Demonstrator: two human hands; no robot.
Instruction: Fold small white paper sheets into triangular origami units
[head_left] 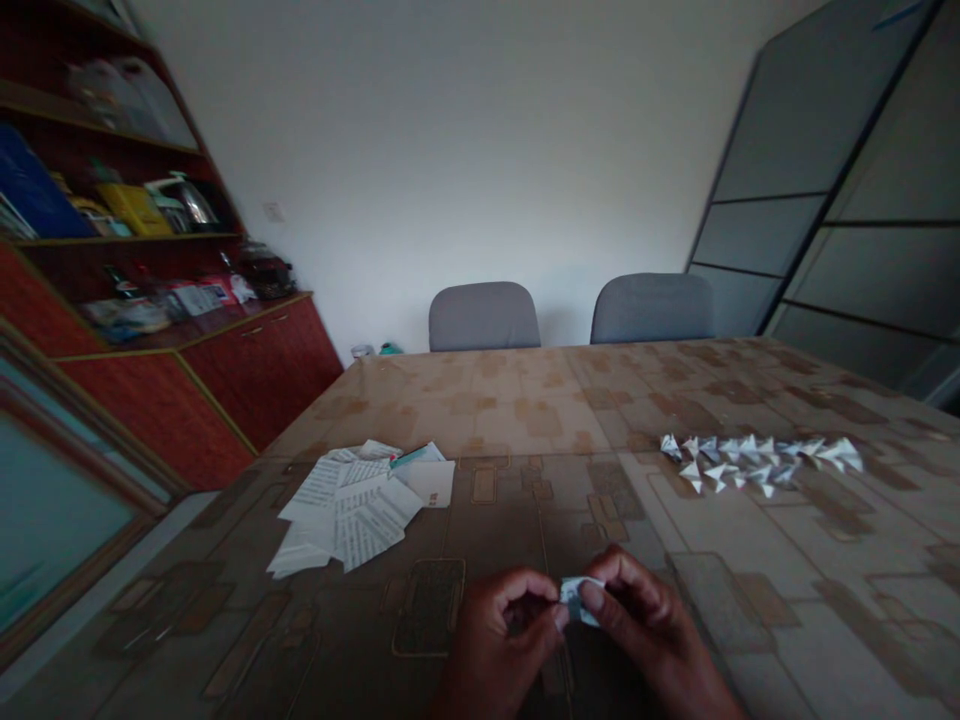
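Note:
Between my two hands, near the table's front edge, is a small folded piece of printed paper (576, 598). My left hand (504, 632) pinches its left end between thumb and forefinger. On the other side, my right hand (643, 622) grips it with the thumb lying over its face. Further left, a fanned pile of printed paper slips (367, 505) lies on the table. Several small folded paper pieces (750, 465) with pointed tips sit in two rough rows at the right.
A patterned cloth covers the large table (480, 400). Two grey chairs (484, 315) stand at its far side, before a white wall. A red-brown cabinet (262, 370) with loaded shelves rises on the left, and grey sliding doors (772, 130) on the right.

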